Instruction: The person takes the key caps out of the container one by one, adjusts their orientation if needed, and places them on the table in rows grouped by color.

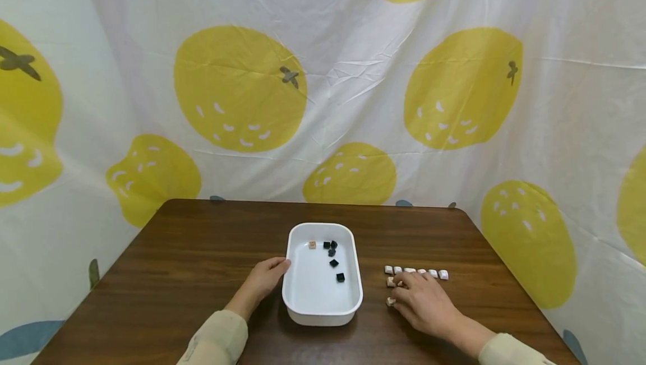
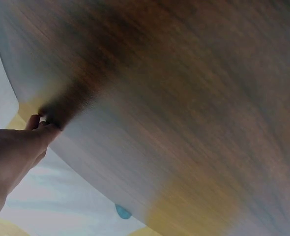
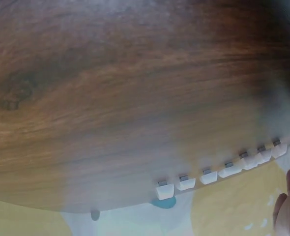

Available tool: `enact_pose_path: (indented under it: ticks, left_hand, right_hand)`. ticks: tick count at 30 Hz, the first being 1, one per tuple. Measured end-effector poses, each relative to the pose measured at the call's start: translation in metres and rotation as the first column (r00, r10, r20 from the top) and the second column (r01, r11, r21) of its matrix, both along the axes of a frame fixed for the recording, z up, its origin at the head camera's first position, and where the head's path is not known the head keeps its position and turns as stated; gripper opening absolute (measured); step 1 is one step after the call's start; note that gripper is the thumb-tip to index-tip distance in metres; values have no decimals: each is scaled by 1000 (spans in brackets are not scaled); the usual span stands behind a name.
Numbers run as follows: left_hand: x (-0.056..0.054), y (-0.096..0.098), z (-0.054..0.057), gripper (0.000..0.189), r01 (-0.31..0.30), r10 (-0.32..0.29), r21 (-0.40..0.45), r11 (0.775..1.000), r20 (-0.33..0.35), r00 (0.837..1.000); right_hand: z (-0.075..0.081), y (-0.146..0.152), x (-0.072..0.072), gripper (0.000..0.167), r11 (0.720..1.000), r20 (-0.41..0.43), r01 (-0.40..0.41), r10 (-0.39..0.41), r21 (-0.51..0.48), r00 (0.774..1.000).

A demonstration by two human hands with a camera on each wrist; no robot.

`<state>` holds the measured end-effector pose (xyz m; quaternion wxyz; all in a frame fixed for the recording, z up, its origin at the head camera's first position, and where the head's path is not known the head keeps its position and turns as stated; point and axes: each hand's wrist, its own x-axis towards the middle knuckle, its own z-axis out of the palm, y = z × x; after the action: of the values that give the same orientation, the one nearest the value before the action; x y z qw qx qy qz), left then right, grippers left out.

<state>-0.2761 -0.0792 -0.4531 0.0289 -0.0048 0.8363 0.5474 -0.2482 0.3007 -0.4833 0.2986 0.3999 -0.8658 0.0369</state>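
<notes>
My left hand (image 1: 266, 276) holds the left wall of a white rectangular tray (image 1: 296, 297), thumb at the rim; in the left wrist view its fingers lie along the outside. Inside the tray are a beige keycap (image 1: 312, 245) and several black keycaps (image 1: 334, 263). To the right of it, my right hand (image 1: 425, 304) is low over the table, fingers bent, pinching a light keycap (image 1: 390, 301) at the fingertips. Just above this, a beige keycap (image 1: 390, 282) begins a second row, the rest partly hidden under the hand. Behind runs a row of white keycaps (image 1: 443, 275).
Everything stands on a dark brown wooden table (image 1: 212, 236) with rounded far corners. A white cloth (image 1: 353, 101) with yellow lemon prints hangs behind it and along both sides. In the right wrist view, the white keycap row (image 3: 209, 177) lies near the table's far edge.
</notes>
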Motion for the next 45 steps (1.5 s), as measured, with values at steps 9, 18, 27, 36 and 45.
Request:
enact_pose_path:
  ticks: [9,18,27,36,45]
  left_hand:
    - [1,2,4,40,0,0,-4,1000,4,1000]
    - [1,2,5,40,4,-4,-1,1000,-1,1000]
    - [1,1,9,40,6,-6,-8,1000,3,1000]
    - [3,-1,5,39,6,-6,6,1000,5,1000]
    - [3,0,4,39,6,-6,8,1000,0,1000]
  right_hand:
    - [-3,1,-4,20,999,-27,9,-8,46,1000]
    - [6,9,2,18,989,84,144,-140,-36,987]
    - [22,55,-7,16,933,297,351,-314,-77,902]
    - [24,74,-20,12,916,330,402,-374,-17,867]
    - [17,65,-24,13,922,312,387,-375,27,873]
